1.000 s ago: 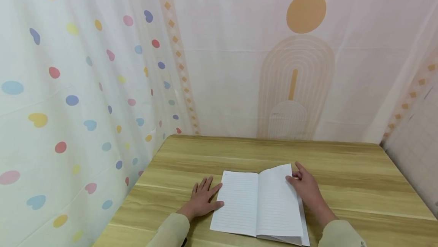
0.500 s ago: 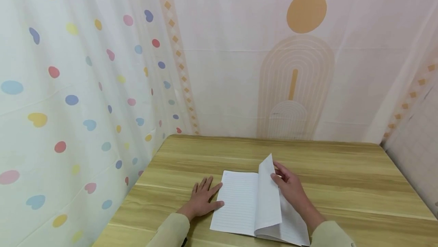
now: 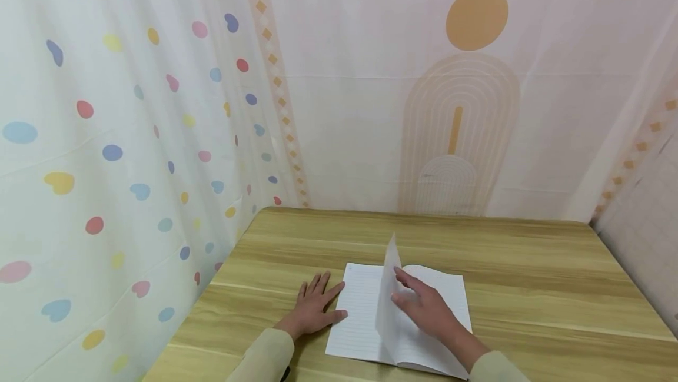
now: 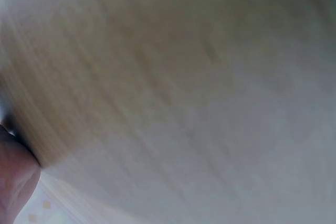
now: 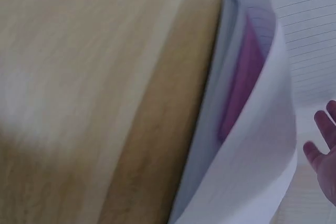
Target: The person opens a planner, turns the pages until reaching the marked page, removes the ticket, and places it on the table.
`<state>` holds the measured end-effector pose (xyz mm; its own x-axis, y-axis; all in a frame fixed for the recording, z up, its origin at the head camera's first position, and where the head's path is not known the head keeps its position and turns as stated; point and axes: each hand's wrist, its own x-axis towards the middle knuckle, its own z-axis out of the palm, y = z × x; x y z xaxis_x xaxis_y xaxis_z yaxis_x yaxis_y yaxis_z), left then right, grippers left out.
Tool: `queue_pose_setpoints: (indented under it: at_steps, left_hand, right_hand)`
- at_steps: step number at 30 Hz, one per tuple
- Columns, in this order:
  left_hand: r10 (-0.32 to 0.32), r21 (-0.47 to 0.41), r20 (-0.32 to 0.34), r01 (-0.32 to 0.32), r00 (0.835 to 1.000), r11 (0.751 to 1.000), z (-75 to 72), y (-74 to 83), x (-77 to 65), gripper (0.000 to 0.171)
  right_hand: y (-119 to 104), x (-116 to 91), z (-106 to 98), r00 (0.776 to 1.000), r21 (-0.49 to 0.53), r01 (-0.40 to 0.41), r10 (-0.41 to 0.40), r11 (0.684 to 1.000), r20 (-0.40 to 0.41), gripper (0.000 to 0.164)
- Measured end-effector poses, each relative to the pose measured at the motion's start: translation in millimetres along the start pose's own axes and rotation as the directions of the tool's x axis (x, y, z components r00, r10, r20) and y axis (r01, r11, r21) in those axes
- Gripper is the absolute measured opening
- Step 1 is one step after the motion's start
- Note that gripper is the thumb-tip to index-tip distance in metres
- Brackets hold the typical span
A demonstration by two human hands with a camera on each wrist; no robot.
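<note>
A lined notebook (image 3: 360,317) lies spread on the wooden table. One of its pages (image 3: 387,311) stands nearly upright at the spine. My right hand (image 3: 429,308) is on that page's right side, fingers fairly straight, the fingertips at the paper and the thumb apart from them. With fingers spread, my left hand (image 3: 313,306) rests flat on the table, its thumb and index fingertip at the notebook's left edge. In the right wrist view, a curved page (image 5: 262,140) bulges above the stack, with something purple (image 5: 244,77) beneath it. The left wrist view is blurred.
The wooden table (image 3: 540,276) extends around the notebook. A curtain with coloured dots (image 3: 132,135) hangs at the left. Behind the table's far edge hangs a pale curtain with arch shapes (image 3: 344,135).
My right hand has moved left, turning the page up from the right side until it stands nearly upright; its grip on the page edge has loosened. My left hand has stayed in place.
</note>
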<state>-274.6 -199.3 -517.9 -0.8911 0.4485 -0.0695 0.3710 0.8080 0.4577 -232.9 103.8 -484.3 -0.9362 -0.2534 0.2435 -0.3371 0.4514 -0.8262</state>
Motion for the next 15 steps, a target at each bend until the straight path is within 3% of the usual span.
queue_pose_setpoints:
  at_steps: [4, 7, 12, 15]
  left_hand:
    - [0.004, 0.0, 0.0, -0.004, 1.0, 1.0, 0.0, 0.0, 0.2, 0.072]
    - [0.007, 0.007, -0.005, -0.007, 1.0, 1.0, 0.4, -1.0, 1.2, 0.071]
    - [0.025, 0.037, -0.049, -0.023, 0.998, 0.999, 2.8, -1.4, 1.4, 0.059]
    - [0.029, 0.015, -0.09, -0.027, 0.996, 1.0, 4.0, -0.4, 0.9, 0.051]
  right_hand:
    - [5, -2, 3, 0.991, -0.192, 0.107, -0.088, 0.976, 0.101, 0.065]
    - [9, -3, 4, 0.975, -0.325, 0.187, -0.133, 0.927, 0.18, 0.065]
    - [12, -7, 6, 0.95, -0.477, 0.254, -0.124, 0.841, 0.287, 0.06]
    - [13, -8, 8, 0.942, -0.514, 0.262, -0.1, 0.817, 0.322, 0.053]
